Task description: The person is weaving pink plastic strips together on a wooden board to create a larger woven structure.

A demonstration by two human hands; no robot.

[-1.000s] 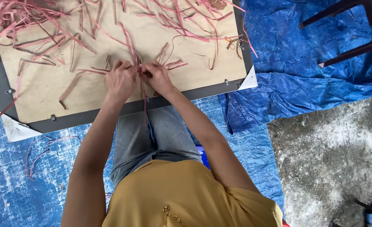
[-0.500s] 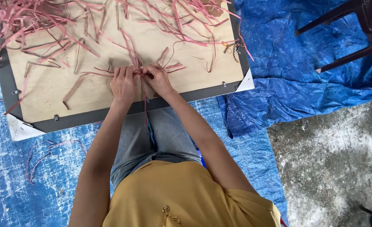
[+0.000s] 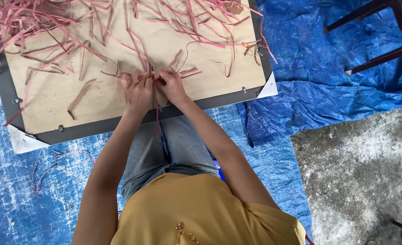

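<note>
Pink strips (image 3: 153, 90) pinched between both hands, left hand (image 3: 137, 90) and right hand (image 3: 171, 86) fingers closed, over brown board (image 3: 51, 100)

- A flat board (image 3: 51, 97) lies on a tarp (image 3: 10, 190), in front of the seated person's knees.
- Loose strips (image 3: 37, 27) lie scattered across the board, thickest at its far left corner.
- The left hand (image 3: 137, 90) and right hand (image 3: 171, 86) rest side by side, touching, on the board's near middle, both closed on one strip (image 3: 157, 113) that hangs over the near edge.
- A few strips (image 3: 51, 165) lie on the tarp left of the legs.
- Chair legs (image 3: 373, 31) stand far right.
- Bare concrete (image 3: 360, 181) lies to the near right.
</note>
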